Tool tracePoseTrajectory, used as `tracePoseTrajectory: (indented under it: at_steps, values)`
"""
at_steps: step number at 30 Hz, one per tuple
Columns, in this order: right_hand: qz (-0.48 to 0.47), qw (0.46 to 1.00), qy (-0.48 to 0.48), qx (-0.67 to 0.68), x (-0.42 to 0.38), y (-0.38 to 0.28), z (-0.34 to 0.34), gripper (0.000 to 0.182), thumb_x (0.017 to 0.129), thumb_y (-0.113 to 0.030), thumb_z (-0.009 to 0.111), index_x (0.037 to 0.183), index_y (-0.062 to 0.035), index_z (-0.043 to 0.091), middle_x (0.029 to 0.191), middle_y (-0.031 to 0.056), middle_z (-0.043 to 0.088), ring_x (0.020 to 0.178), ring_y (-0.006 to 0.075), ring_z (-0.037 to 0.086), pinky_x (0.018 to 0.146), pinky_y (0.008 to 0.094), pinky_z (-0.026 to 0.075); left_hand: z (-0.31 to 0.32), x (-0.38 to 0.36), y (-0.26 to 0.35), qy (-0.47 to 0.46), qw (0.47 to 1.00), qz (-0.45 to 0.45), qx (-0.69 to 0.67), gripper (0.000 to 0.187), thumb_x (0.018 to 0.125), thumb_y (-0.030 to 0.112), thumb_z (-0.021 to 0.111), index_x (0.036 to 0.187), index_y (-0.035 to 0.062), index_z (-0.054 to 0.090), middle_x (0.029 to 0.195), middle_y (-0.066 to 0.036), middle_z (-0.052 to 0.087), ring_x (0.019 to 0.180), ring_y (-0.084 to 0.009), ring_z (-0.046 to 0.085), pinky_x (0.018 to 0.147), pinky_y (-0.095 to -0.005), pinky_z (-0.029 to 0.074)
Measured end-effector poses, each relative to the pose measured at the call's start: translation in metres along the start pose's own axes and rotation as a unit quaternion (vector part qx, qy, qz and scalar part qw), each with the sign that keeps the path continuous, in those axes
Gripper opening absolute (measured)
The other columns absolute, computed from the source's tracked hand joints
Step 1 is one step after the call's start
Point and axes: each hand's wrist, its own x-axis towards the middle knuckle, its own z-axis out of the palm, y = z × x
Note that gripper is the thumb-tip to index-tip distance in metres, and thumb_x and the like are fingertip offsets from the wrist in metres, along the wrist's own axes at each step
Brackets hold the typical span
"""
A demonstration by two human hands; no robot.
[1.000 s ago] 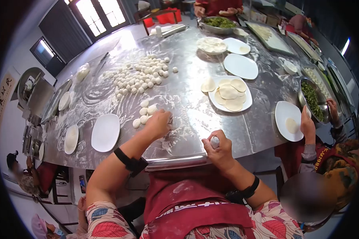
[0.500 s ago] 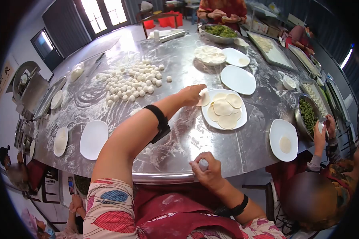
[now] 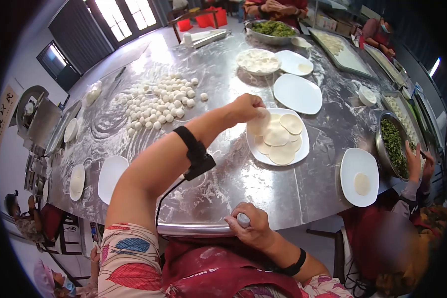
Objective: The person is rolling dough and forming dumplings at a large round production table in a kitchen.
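My left hand (image 3: 248, 108) pinches a thin round dough wrapper (image 3: 260, 123) at the left edge of a white square plate (image 3: 300, 157). The wrapper looks slightly blurred and overlaps the plate's upper left part. Several flat dough wrappers (image 3: 276, 135) lie overlapping on that plate. Near the table's front edge, my right hand (image 3: 253, 228) is wrapped round a small rolling pin (image 3: 243, 219); only its pale rounded end shows. Left of my left hand, many small dough balls (image 3: 163, 102) lie scattered on the floured metal table (image 3: 223, 184).
Behind the wrapper plate are a bare white plate (image 3: 298, 93) and a plate of flour (image 3: 258, 61). A co-worker's hands (image 3: 418, 163) are by a bowl of green filling (image 3: 393, 141) at right. Another filling bowl (image 3: 272, 31) stands at the back, before another person.
My left hand, holding the wrapper, has risen a little, and the wrapper now overlaps the plate more. The camera view has shifted slightly. My right hand still grips the rolling pin.
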Motion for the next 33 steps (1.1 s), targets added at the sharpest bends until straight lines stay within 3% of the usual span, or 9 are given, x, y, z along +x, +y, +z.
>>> tracePoseTrajectory:
  at_steps: [4,6,10,14,18,23,26,30,33]
  values:
    - [0.015,1.000,-0.007,-0.012,-0.003,-0.006,-0.001,0.024,0.075,0.001,0.072,0.088,-0.0005,0.051,0.074,0.0114,0.057,0.055,0.0230,0.061,0.042,0.0299,0.047,0.004,-0.007,-0.011,0.077,0.992,-0.081,-0.062,0.034,0.083,0.022,0.067,0.107,-0.0020,0.060,0.093,-0.012,0.063,0.087,-0.0184,0.062,0.071,-0.0309,0.051]
    - [0.022,1.000,-0.007,-0.012,-0.004,-0.007,0.000,0.025,0.075,0.001,0.072,0.089,-0.0004,0.052,0.076,0.0115,0.057,0.055,0.0222,0.061,0.042,0.0294,0.048,-0.012,-0.015,-0.026,0.132,0.979,-0.038,0.154,0.037,0.082,0.019,0.066,0.110,-0.0029,0.058,0.098,-0.014,0.063,0.089,-0.0187,0.061,0.071,-0.0310,0.052]
    - [-0.056,0.988,-0.017,-0.140,-0.006,-0.008,0.002,0.024,0.076,0.002,0.072,0.091,-0.0001,0.053,0.077,0.0115,0.056,0.055,0.0200,0.062,0.044,0.0288,0.049,-0.050,-0.090,-0.021,0.082,0.982,-0.063,0.158,0.030,0.079,0.016,0.066,0.102,-0.0032,0.061,0.093,-0.013,0.065,0.084,-0.0187,0.062,0.072,-0.0305,0.050]
    - [0.057,0.994,0.023,-0.089,0.001,-0.014,0.007,0.019,0.080,-0.002,0.069,0.085,-0.0039,0.051,0.066,0.0080,0.055,0.050,0.0139,0.057,0.045,0.0281,0.043,-0.068,-0.175,-0.033,-0.016,0.973,-0.126,0.191,0.023,0.076,0.011,0.068,0.096,-0.0001,0.063,0.090,-0.010,0.066,0.085,-0.0196,0.063,0.073,-0.0326,0.049]
    - [0.082,0.994,0.038,-0.056,-0.006,-0.004,0.009,0.018,0.082,-0.002,0.068,0.085,-0.0042,0.050,0.066,0.0061,0.055,0.050,0.0100,0.055,0.045,0.0246,0.041,-0.049,-0.227,-0.068,0.042,0.941,-0.121,0.312,0.029,0.070,0.024,0.072,0.090,0.0046,0.064,0.092,-0.016,0.066,0.090,-0.0318,0.062,0.076,-0.0395,0.049]
    - [0.091,0.993,0.048,-0.057,-0.014,-0.010,0.011,0.018,0.084,-0.001,0.066,0.085,-0.0027,0.048,0.067,0.0040,0.054,0.053,0.0098,0.056,0.046,0.0234,0.043,-0.015,-0.241,-0.087,0.166,0.925,-0.010,0.342,0.033,0.069,0.025,0.074,0.085,0.0025,0.057,0.082,-0.016,0.061,0.081,-0.0336,0.059,0.071,-0.0387,0.047]
    - [0.119,0.991,0.052,-0.026,-0.022,-0.017,0.011,0.017,0.084,0.001,0.065,0.086,-0.0037,0.049,0.068,0.0032,0.054,0.053,0.0093,0.056,0.046,0.0231,0.044,-0.002,-0.245,-0.076,0.102,0.962,-0.034,0.251,0.033,0.069,0.024,0.075,0.079,0.0028,0.053,0.077,-0.014,0.059,0.077,-0.0321,0.058,0.068,-0.0384,0.046]
    - [0.145,0.987,0.060,-0.017,-0.021,-0.019,0.014,0.016,0.085,0.000,0.064,0.087,-0.0042,0.048,0.067,0.0034,0.055,0.053,0.0084,0.054,0.045,0.0223,0.043,0.020,-0.252,-0.076,0.048,0.987,-0.141,-0.065,0.027,0.071,0.013,0.075,0.090,0.0002,0.060,0.079,-0.008,0.064,0.069,-0.0162,0.057,0.061,-0.0313,0.046]
    - [0.158,0.985,0.061,-0.018,-0.002,-0.009,0.016,0.016,0.086,-0.001,0.063,0.087,-0.0044,0.048,0.063,0.0039,0.055,0.051,0.0081,0.053,0.044,0.0222,0.042,0.028,-0.250,-0.090,0.060,0.993,-0.090,-0.046,0.023,0.073,0.009,0.071,0.092,0.0003,0.063,0.081,-0.007,0.066,0.071,-0.0142,0.060,0.064,-0.0296,0.048]
